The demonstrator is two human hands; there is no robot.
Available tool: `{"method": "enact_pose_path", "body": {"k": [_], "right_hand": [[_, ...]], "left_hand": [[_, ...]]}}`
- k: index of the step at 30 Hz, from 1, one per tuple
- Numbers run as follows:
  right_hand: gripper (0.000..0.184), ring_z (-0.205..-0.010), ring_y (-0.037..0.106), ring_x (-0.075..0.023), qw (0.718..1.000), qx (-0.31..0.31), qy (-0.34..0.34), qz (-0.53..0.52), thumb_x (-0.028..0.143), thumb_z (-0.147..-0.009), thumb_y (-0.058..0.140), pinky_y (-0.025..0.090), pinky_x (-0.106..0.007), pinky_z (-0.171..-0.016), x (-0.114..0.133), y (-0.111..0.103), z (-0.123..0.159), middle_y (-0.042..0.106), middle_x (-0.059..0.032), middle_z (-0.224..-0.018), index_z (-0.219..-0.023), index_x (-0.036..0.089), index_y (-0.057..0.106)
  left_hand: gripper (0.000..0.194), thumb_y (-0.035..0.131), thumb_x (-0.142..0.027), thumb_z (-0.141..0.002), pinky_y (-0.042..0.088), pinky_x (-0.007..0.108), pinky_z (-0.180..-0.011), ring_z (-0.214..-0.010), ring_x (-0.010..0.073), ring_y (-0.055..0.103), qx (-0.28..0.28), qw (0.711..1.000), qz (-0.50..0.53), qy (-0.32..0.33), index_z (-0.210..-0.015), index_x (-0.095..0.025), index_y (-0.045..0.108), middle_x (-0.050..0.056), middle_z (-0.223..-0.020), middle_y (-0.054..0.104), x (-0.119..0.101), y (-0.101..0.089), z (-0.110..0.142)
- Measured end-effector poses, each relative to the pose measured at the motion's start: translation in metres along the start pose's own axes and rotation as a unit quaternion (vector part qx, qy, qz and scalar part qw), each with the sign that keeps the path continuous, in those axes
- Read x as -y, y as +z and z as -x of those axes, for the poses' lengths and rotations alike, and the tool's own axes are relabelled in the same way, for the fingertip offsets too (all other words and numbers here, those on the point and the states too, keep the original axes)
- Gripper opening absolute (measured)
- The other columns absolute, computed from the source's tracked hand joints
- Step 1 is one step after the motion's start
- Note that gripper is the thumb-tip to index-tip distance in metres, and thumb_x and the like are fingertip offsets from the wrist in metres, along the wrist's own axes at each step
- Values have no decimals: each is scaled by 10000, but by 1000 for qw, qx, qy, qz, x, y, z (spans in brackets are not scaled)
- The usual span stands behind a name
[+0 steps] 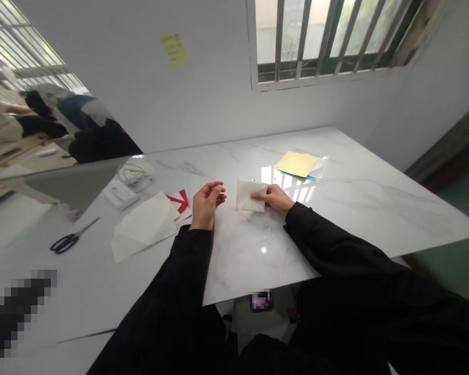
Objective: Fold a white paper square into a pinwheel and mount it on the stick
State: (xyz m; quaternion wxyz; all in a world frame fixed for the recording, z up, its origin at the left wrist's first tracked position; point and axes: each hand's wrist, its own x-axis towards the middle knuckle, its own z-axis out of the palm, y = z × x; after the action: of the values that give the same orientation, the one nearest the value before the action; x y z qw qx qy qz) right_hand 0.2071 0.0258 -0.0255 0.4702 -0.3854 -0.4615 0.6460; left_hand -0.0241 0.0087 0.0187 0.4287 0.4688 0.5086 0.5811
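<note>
My right hand pinches a small folded piece of white paper by its right side, with the thumb across its front. Fold lines run over the paper, which is held up a little over the marble-patterned table. To the left of the paper, my left hand is raised with its fingers loosely bent and apart, holding nothing that I can see. Near the left wrist lie larger white sheets and red paper strips.
Black-handled scissors lie at the left. Behind the sheets are a white power strip and its coiled cable. Yellow paper rests on blue and white pieces at the back right. A wall with a barred window borders the table.
</note>
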Motion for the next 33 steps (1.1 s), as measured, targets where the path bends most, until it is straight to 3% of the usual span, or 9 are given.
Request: {"method": "enact_pose_path", "body": {"k": [5, 8, 13, 18, 25, 29, 33], "right_hand": [[491, -837, 748, -209, 998, 21, 3, -60, 394, -502, 1030, 618, -321, -799, -1, -1, -2, 820, -93, -909, -863, 141, 816], [492, -810, 744, -198, 997, 37, 7, -66, 406, -494, 1036, 619, -326, -805, -1, -1, -4, 817, -89, -883, -844, 142, 813], [493, -778, 742, -188, 997, 43, 14, -63, 402, -492, 1031, 606, -313, -785, -4, -3, -6, 812, -93, -870, -834, 124, 810], [513, -783, 743, -188, 998, 24, 1, -49, 426, -496, 1026, 604, -316, -800, -5, -3, -4, 808, -88, -860, -842, 120, 803], [511, -808, 748, -191, 997, -15, -21, -70, 420, -478, 1027, 608, -320, -825, -3, -1, 3, 813, -66, -883, -847, 148, 801], [537, -855, 759, -201, 997, 0, -10, -78, 461, -499, 1021, 612, -324, -850, 0, 1, 5, 817, -64, -919, -891, 163, 807], [553, -879, 760, -206, 996, 20, -1, -89, 442, -474, 1041, 615, -316, -847, 7, 1, 8, 819, -67, -941, -897, 172, 808]], "left_hand": [[346, 722, -421, -774, 522, 263, -699, -776, 162, 679, -57, 988, -131, 58, -1032, -192, 755, 60, -920, 758, -8, -37, -11], [302, 670, -409, -826, 532, 314, -758, -812, 207, 705, -63, 947, -298, 100, -1022, -206, 778, 70, -931, 782, -9, -52, -12], [287, 640, -438, -892, 523, 378, -850, -802, 257, 714, -38, 871, -481, 92, -1034, -246, 798, 63, -940, 799, -3, -48, -7], [311, 640, -416, -892, 521, 379, -870, -896, 294, 716, 4, 839, -534, 104, -1103, -237, 782, 83, -970, 792, 10, -42, -5], [434, 628, -384, -877, 505, 415, -841, -958, 354, 721, -12, 820, -567, 78, -1267, -240, 752, 104, -955, 796, 11, -32, -3], [304, 661, -371, -830, 500, 412, -796, -907, 357, 724, 0, 827, -560, 49, -1078, -262, 799, 83, -876, 789, 5, -28, -1], [219, 708, -334, -761, 504, 379, -778, -826, 301, 722, -10, 862, -505, 45, -960, -264, 764, 48, -795, 759, 0, -28, 1]]}}
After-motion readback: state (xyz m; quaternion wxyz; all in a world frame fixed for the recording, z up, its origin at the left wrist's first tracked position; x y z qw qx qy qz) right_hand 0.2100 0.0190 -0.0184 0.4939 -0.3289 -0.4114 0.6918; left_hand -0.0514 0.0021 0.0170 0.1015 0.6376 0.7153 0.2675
